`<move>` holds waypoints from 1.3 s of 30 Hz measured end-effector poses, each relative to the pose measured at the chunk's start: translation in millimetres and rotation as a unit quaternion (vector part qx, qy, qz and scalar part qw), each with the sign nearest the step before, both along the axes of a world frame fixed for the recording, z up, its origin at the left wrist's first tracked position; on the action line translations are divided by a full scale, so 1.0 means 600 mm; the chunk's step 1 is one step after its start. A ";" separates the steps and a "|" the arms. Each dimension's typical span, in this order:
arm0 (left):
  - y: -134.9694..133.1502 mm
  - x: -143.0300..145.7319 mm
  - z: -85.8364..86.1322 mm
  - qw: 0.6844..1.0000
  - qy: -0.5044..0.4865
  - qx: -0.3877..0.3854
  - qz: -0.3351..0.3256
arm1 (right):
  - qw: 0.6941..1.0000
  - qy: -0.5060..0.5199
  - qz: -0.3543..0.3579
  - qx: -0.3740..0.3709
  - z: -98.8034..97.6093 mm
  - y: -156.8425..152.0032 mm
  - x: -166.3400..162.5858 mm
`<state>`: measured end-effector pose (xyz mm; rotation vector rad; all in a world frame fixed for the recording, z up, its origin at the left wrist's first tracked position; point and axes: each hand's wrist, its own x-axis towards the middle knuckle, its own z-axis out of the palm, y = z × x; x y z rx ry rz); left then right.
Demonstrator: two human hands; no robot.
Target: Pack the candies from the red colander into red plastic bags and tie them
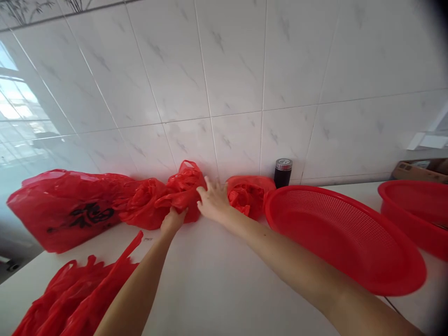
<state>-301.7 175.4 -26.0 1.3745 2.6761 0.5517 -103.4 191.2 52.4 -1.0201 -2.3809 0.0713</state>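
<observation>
Both my arms reach far across a white counter point(217, 280) to the tiled wall. My left hand point(172, 221) is closed on a crumpled red plastic bag point(184, 189) that stands against the wall. My right hand point(213, 199) lies just right of it with fingers spread, touching the same bag. Another bunched red bag point(247, 195) sits right of my right hand. A further knotted red bag point(143, 203) lies left of the held one.
A large full red bag with black lettering point(66, 207) lies at the left. Loose red bags point(77, 298) lie at the front left. A red plastic colander point(343, 238) and a second red basin point(416, 210) stand right. A dark lidded jar point(283, 171) and a cardboard box point(420, 170) are by the wall.
</observation>
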 end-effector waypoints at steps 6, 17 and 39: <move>-0.012 0.007 0.008 0.994 -0.023 0.021 0.103 | 0.965 0.002 -0.197 -0.172 -0.094 0.033 0.086; -0.061 0.085 -0.037 0.990 -0.081 0.085 0.073 | 0.985 -0.087 0.059 -0.138 -0.117 0.072 0.081; -0.145 0.429 -0.124 0.928 -0.218 0.192 -0.232 | 0.985 -0.095 -0.048 -0.138 0.088 0.051 0.571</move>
